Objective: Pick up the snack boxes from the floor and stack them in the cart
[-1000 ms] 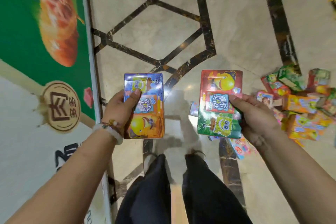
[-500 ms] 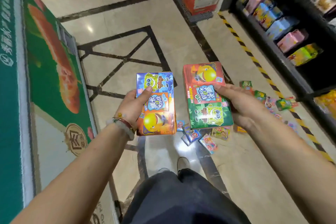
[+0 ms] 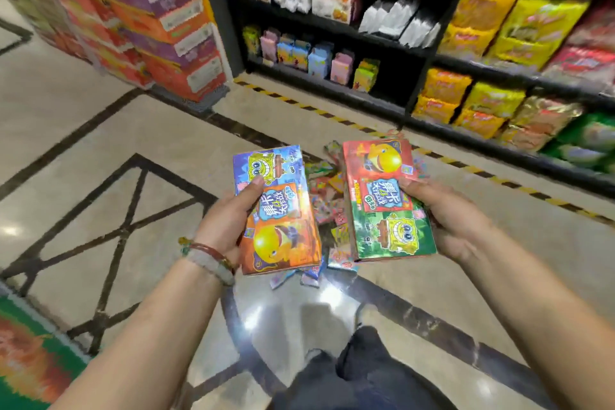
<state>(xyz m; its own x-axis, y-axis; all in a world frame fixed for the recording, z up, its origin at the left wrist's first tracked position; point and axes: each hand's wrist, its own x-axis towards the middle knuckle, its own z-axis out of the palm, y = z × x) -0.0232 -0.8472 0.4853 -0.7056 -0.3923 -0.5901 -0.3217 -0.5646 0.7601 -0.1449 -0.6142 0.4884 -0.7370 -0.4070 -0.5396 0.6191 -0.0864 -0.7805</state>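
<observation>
Both hands are full: the left hand (image 3: 226, 226) grips a blue-and-orange snack box (image 3: 278, 210) at centre frame, thumb curled over its face, and the right hand (image 3: 446, 220) grips a red-and-green snack box (image 3: 386, 206) just beside it, thumb on the label and fingers wrapped beneath. More loose snack packs (image 3: 327, 196) lie scattered on the marble floor (image 3: 83, 143) between and below the two boxes, with stocked shelves (image 3: 416, 53) across the upper right; no cart is in view. Each box is held by one edge only, so a quick turn toward the cart could tip one out of its grip, and a step forward could crush the packs underfoot.
</observation>
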